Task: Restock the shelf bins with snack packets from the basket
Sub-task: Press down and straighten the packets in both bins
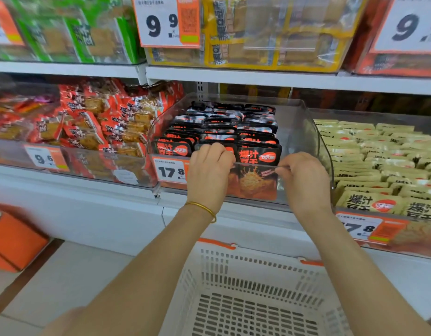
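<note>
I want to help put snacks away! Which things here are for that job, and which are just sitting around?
For the job: left hand, gripping the front black packets; right hand at the front edge of the clear bin; white basket below.
Just there: red packets, pale yellow packets, price tag, orange box on the floor.

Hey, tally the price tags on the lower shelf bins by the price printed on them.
9.6 tag: 1
17.8 tags: 2
Total: 3
</note>
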`<state>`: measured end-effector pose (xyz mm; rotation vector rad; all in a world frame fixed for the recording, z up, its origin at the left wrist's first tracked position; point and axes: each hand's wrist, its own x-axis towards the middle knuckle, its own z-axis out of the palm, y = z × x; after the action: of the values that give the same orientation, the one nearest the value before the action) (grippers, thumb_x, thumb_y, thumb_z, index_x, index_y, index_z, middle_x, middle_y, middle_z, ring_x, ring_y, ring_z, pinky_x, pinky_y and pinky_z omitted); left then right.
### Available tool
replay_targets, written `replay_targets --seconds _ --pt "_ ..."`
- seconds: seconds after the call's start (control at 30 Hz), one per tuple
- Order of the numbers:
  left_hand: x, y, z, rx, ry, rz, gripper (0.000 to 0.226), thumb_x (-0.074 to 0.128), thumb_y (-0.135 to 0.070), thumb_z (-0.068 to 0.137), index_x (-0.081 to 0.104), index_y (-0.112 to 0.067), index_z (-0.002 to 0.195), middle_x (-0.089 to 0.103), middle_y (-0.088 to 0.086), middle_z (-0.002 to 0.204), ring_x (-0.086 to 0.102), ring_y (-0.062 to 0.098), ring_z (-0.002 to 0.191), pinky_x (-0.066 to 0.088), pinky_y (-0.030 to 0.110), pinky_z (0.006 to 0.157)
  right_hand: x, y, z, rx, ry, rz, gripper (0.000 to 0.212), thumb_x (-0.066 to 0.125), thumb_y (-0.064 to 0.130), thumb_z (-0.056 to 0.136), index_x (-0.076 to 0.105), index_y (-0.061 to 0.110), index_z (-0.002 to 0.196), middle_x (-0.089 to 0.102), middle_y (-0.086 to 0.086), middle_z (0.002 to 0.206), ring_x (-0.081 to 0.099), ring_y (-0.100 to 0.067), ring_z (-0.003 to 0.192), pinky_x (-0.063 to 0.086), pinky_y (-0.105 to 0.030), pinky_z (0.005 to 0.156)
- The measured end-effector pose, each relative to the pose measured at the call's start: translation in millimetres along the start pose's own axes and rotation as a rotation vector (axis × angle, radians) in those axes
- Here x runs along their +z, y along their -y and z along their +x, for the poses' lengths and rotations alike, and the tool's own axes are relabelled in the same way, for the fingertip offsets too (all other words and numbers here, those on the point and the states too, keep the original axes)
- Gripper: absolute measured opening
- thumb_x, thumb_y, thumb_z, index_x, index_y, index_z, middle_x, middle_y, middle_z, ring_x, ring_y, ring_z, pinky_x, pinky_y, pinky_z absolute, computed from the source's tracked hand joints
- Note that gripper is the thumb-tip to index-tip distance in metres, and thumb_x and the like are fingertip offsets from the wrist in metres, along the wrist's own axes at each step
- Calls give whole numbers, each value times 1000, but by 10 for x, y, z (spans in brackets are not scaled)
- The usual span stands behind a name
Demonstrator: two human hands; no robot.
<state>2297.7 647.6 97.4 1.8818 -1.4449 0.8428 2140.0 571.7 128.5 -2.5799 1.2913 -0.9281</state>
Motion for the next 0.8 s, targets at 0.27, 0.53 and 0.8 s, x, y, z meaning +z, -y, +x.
replay_targets --seconds 0.27,0.53,0.8 --pt "106 31 -57 38 47 13 21 72 2 70 62 -12 81 55 7 80 35 21 77 21 30 64 114 -107 -6 -7 10 -51 11 61 7 88 70 2 86 64 -15 90 56 -31 88 31 -29 66" --pt "-1 24 -144 -4 14 -44 19 69 1 76 65 -10 91 62 7 91 52 27 85 37 34 70 33 -35 -48 7 73 -122 11 59 9 90 60 3 100 57 -15 102 54 -32 98 37 -32 75" --pt "-253 600 5 -153 369 83 73 3 -47 90 34 -10 145 30 8 152 22 21 143 6 36 119 159 370 171 170 150 169 47 30 33 102 42 -7 125 51 -23 122 48 -37 114 37 -39 89"
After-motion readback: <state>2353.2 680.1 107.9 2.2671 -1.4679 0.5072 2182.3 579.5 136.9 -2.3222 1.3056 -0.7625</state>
